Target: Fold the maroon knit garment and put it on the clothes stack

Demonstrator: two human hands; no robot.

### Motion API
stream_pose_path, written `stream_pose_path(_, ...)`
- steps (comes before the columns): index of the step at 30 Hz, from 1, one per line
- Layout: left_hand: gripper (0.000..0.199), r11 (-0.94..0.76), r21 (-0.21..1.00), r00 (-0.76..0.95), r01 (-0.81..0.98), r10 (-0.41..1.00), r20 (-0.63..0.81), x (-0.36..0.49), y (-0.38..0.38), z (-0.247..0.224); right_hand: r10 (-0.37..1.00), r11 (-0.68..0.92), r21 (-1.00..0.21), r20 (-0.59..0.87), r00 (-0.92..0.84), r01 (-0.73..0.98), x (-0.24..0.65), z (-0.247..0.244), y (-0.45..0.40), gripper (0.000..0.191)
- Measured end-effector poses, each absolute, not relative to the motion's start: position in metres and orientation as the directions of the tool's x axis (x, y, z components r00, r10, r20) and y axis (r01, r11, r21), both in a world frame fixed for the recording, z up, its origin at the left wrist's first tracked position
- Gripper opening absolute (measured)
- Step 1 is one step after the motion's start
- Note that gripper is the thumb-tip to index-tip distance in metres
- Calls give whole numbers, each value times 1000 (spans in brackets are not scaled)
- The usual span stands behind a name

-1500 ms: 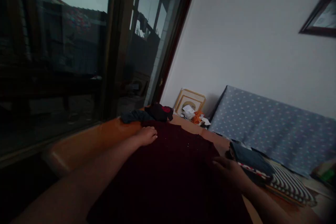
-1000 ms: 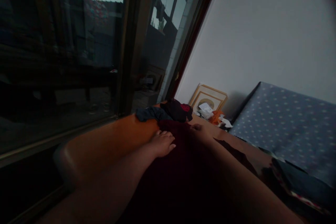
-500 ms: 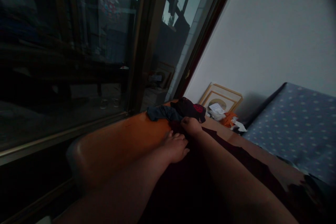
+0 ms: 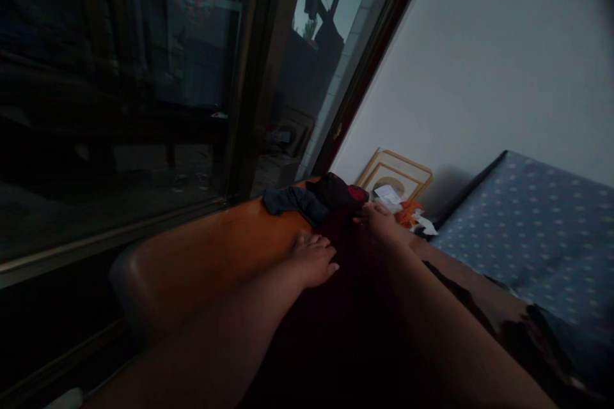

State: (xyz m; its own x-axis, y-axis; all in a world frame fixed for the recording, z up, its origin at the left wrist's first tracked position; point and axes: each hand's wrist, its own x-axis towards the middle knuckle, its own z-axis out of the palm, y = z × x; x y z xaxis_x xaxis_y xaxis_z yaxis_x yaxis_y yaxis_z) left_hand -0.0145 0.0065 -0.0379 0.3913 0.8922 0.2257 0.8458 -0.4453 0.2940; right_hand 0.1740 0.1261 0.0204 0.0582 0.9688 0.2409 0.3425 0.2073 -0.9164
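Note:
A dark maroon garment (image 4: 345, 339) lies spread under my forearms on a padded orange-brown surface (image 4: 201, 262). My left hand (image 4: 313, 261) rests on the garment's far part, fingers close together; I cannot tell whether it grips the cloth. My right hand (image 4: 381, 225) sits at the far end of the garment and seems to pinch its edge. Just beyond both hands lie a navy cloth (image 4: 290, 201) and a black bundle with a red mark (image 4: 336, 190). Much of the garment is dark and hidden by my arms.
Along the left runs a dark glass door (image 4: 144, 77) in a brown frame. Gold picture frames (image 4: 396, 174) lean on a white wall (image 4: 480, 64) behind orange and white scraps (image 4: 407, 214). A blue dotted cushion (image 4: 522, 236) lies to the right, with dark fabric (image 4: 537, 339) at its foot.
My right hand has moved from the near right of the garment to its far end, drawing the cloth along. My view has turned, shifting the scene right; the folded items at lower right have mostly left view.

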Motion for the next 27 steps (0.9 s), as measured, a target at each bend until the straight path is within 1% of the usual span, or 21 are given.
stream_pose_path(1,41,-445,294,392,846,892,223,-14,6,-37,971,215,-929,236,35,301,180,20,117,31)
stream_pose_path(3,41,-448,291,394,845,890,227,-14,6,-36,978,205,-948,193,-72,243,195,18,96,30)
stream_pose_path(4,41,-450,286,395,846,890,228,-14,6,-36,976,173,-946,127,-176,274,204,16,86,30)
stream_pose_path(5,40,-448,279,395,850,891,226,-14,6,-36,952,132,-927,19,-305,352,214,15,76,28)
stream_pose_path(6,39,-444,270,393,854,892,223,-13,7,-36,914,97,-884,-102,-392,458,224,13,68,26)
stream_pose_path(7,38,-441,261,392,859,893,220,-13,8,-36,902,73,-830,-181,-391,553,233,11,62,24)
stream_pose_path(8,36,-440,252,392,862,893,219,-13,8,-36,903,55,-780,-228,-364,624,240,8,57,23)
stream_pose_path(9,35,-443,243,396,863,891,219,-12,9,-37,920,38,-746,-233,-314,665,246,6,54,23)
stream_pose_path(10,35,-448,238,400,862,889,222,-12,10,-37,943,24,-734,-210,-260,678,250,3,53,24)
stream_pose_path(12,35,-458,233,408,858,883,232,-12,11,-38,972,26,-754,-133,-192,656,251,-1,54,24)
stream_pose_path(15,35,-462,230,410,857,880,240,-12,11,-39,989,64,-786,-35,-147,615,240,-5,57,26)
stream_pose_path(18,34,-468,216,414,857,875,251,-12,12,-39,994,93,-767,34,-105,635,225,-8,58,32)
stream_pose_path(19,34,-471,210,417,857,872,257,-13,12,-38,994,90,-742,30,-102,664,221,-9,58,34)
stream_pose_path(21,33,-477,206,420,855,868,267,-13,12,-38,991,71,-668,-40,-130,741,217,-12,57,34)
stream_pose_path(23,33,-480,208,421,852,865,271,-13,13,-39,978,76,-603,-109,-177,794,216,-13,55,27)
stream_pose_path(25,33,-480,206,422,853,866,269,-14,14,-40,972,113,-608,-97,-215,786,217,-14,53,19)
stream_pose_path(27,33,-477,201,420,856,866,270,-14,14,-41,977,140,-672,-23,-210,727,220,-13,50,14)
